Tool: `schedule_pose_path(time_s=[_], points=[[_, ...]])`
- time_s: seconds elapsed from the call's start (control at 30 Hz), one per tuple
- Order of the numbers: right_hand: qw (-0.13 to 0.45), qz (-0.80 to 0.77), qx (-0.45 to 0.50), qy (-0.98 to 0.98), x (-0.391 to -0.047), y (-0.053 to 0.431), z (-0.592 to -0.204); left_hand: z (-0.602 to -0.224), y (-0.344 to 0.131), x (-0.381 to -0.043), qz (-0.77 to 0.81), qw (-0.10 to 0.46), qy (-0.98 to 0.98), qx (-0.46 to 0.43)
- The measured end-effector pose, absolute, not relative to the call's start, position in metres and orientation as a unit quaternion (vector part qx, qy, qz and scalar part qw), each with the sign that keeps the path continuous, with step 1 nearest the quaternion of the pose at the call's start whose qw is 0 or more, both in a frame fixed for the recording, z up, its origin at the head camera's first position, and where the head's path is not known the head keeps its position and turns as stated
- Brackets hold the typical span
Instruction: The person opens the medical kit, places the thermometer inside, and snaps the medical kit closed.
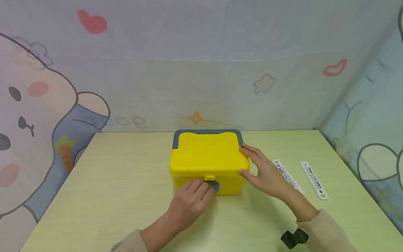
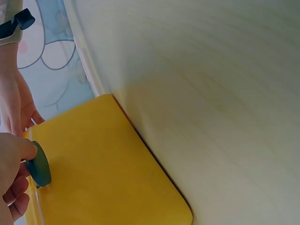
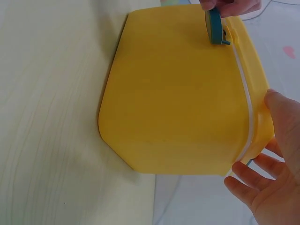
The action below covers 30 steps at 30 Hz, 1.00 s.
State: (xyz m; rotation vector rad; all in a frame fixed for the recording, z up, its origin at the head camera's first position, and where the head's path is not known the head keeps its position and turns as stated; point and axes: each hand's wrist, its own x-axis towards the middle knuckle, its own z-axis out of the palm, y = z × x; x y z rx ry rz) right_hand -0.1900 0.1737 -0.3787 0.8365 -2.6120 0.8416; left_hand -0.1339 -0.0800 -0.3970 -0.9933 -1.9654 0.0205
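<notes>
A yellow box with a grey handle around the back of its lid sits on the table, lid down. On its front is a round grey-green latch, tilted out from the wall. My left hand pinches this latch between thumb and fingers. My right hand rests against the right end of the lid, fingers spread and fairly straight. Its thumb touches the lid near the front corner, while the other fingers lie along the side.
Two white thermometer-like strips with printed scales lie to the right of the box, one strip farther out, the other strip partly behind the right hand. The pale wooden table meets a cartoon-printed cloth at the back.
</notes>
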Motion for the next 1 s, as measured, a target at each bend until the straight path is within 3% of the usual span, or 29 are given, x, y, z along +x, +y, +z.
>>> schedule_pose_path(time_s=[0.23, 0.47, 0.77, 1.0], points=[[0.133, 0.291, 0.291, -0.902, -0.191, 0.176, -0.379, -0.385, -0.077, -0.13, 0.018, 0.463, -0.789, -0.404], [0.133, 0.293, 0.292, -0.901, -0.192, 0.176, -0.378, -0.396, -0.078, -0.137, 0.011, 0.455, -0.794, -0.404], [0.133, 0.293, 0.288, -0.902, -0.192, 0.176, -0.379, -0.399, -0.086, -0.13, -0.005, 0.405, -0.82, -0.405], [0.127, 0.294, 0.287, -0.903, -0.193, 0.176, -0.379, -0.387, -0.1, -0.128, -0.015, 0.444, -0.805, -0.394]])
